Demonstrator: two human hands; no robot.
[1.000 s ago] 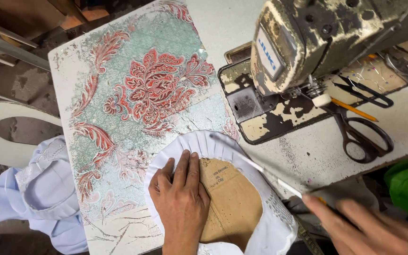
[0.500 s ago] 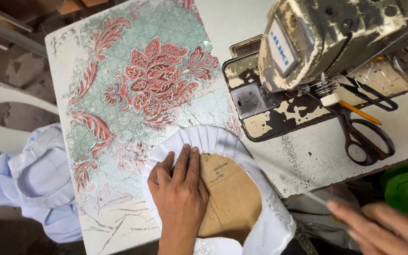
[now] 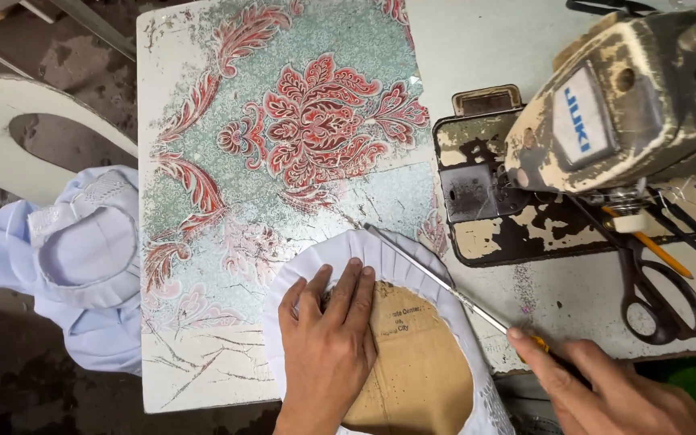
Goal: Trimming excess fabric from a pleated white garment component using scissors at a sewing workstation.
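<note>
Head view, left to right: pale blue caps (image 3: 82,258) lie piled off the worktop's (image 3: 203,370) edge. Left hand (image 3: 328,346) presses flat, fingers spread, on a brown card disc (image 3: 420,370) inside a white pleated cap (image 3: 316,266) at the near edge. Cloth looks light and limp; hold through the stiff card. Right hand (image 3: 614,387) pinches a thin metal blade (image 3: 437,278).

White pleated cloth (image 3: 324,250) and brown cardboard (image 3: 420,354) lie on a red-and-teal floral tabletop (image 3: 283,145).

Even, soft daylight; faint shadows, no glare. Sharp centre; sewing machine (image 3: 630,105) slightly soft, stretched at top-right edge.
</note>
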